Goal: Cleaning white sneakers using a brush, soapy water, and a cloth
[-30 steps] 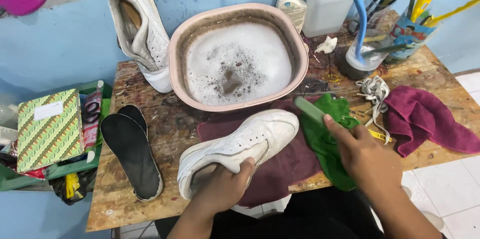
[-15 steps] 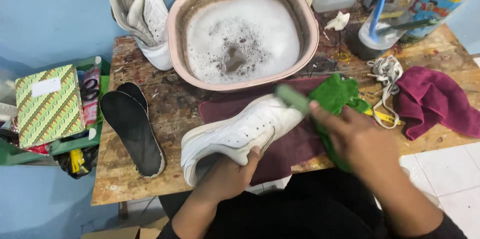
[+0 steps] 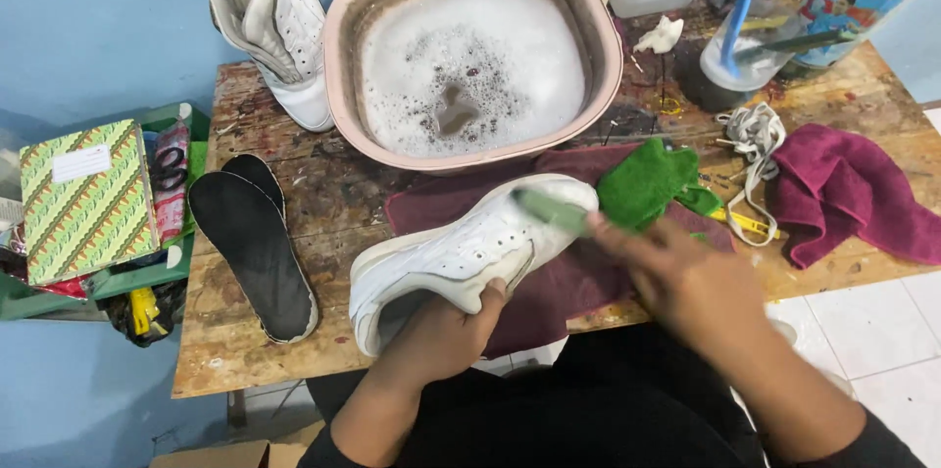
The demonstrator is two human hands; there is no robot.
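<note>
Left hand (image 3: 446, 331), fingers curled, grips white leather sneaker (image 3: 466, 247) at table centre on maroon cloth (image 3: 564, 282). Right hand (image 3: 686, 282) pinches blurred green brush (image 3: 549, 210) against toe. Pink oval basin (image 3: 598, 27), twelve o'clock, holds foamy water.

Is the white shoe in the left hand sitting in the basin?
No: the left hand holds the white shoe over the maroon cloth, outside the foamy basin.

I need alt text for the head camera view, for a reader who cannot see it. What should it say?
The left hand holds a white shoe over a maroon cloth on a wooden table, while the right hand puts a green brush to its toe. Behind stands a pink basin of foamy water, with black insoles at the left.
</note>
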